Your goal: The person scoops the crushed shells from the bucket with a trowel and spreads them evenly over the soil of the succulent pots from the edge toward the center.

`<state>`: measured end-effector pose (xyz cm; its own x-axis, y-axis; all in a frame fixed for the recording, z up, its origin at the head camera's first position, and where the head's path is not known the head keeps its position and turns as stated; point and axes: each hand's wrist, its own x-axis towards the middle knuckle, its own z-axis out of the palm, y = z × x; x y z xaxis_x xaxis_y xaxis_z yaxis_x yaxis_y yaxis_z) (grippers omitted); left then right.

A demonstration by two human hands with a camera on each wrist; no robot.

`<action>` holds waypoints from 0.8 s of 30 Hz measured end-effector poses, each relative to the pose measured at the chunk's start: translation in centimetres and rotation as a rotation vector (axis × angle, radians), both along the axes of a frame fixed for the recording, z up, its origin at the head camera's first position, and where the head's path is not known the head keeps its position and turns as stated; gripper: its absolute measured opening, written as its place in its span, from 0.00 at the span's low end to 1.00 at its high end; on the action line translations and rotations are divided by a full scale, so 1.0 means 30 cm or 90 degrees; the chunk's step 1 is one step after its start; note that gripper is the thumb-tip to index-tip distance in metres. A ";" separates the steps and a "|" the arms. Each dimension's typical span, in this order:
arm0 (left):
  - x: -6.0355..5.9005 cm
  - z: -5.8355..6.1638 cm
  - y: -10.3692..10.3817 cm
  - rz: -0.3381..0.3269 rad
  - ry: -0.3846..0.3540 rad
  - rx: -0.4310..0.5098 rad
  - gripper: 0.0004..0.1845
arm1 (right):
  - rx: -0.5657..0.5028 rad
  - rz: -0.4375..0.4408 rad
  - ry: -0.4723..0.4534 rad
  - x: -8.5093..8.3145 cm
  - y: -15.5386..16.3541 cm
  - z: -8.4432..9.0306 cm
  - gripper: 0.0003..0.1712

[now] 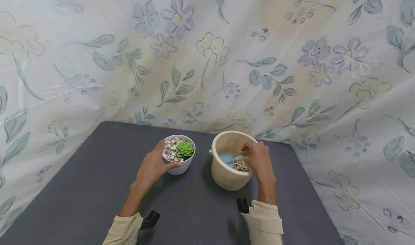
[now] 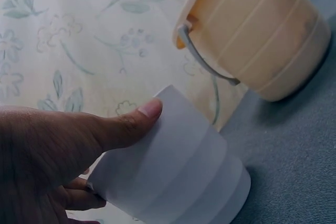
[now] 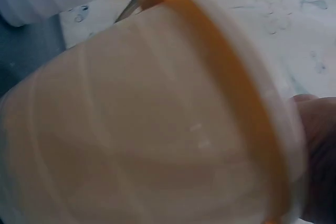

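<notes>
My left hand (image 1: 155,165) grips the near left side of a white ribbed pot (image 1: 179,170), with thumb and fingers spread round its rim. Inside that pot lie pale pebbles (image 1: 170,148) and a green succulent (image 1: 185,148). At the right, my right hand (image 1: 257,156) reaches over the rim of a cream bucket (image 1: 228,179) and holds the handle of a small light-blue shovel (image 1: 228,159). The shovel's blade is inside the bucket, next to more pebbles (image 1: 241,166). The bucket's wall hides most of the right hand in the right wrist view.
Both containers stand on a dark grey table (image 1: 194,209), a short gap apart. A grey bucket handle (image 2: 207,61) hangs down the bucket's side. Behind the table hangs a floral cloth (image 1: 207,68).
</notes>
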<state>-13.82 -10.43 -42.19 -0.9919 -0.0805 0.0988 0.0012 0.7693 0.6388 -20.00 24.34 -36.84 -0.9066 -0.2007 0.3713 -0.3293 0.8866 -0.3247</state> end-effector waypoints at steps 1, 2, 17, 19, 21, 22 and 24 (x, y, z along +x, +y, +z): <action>0.002 0.000 0.000 -0.001 -0.001 0.004 0.62 | 0.010 0.006 -0.014 -0.001 0.001 -0.007 0.01; 0.003 0.001 0.001 -0.001 -0.002 0.006 0.62 | 0.019 0.011 -0.027 -0.003 0.003 -0.011 0.02; 0.003 0.000 0.006 -0.066 0.017 -0.003 0.61 | 0.018 -0.003 0.025 0.009 0.032 -0.023 0.12; 0.004 0.009 -0.018 -0.083 0.011 0.001 0.61 | -0.006 -0.016 0.056 0.018 0.039 -0.021 0.17; 0.008 0.024 -0.048 -0.096 0.004 0.007 0.62 | -0.031 -0.037 0.077 0.031 0.049 -0.018 0.21; 0.009 0.032 -0.063 -0.100 0.005 0.000 0.63 | -0.039 -0.051 0.084 0.038 0.056 -0.018 0.23; 0.013 0.046 -0.092 -0.100 0.008 -0.035 0.63 | -0.047 -0.080 0.094 0.050 0.075 -0.018 0.26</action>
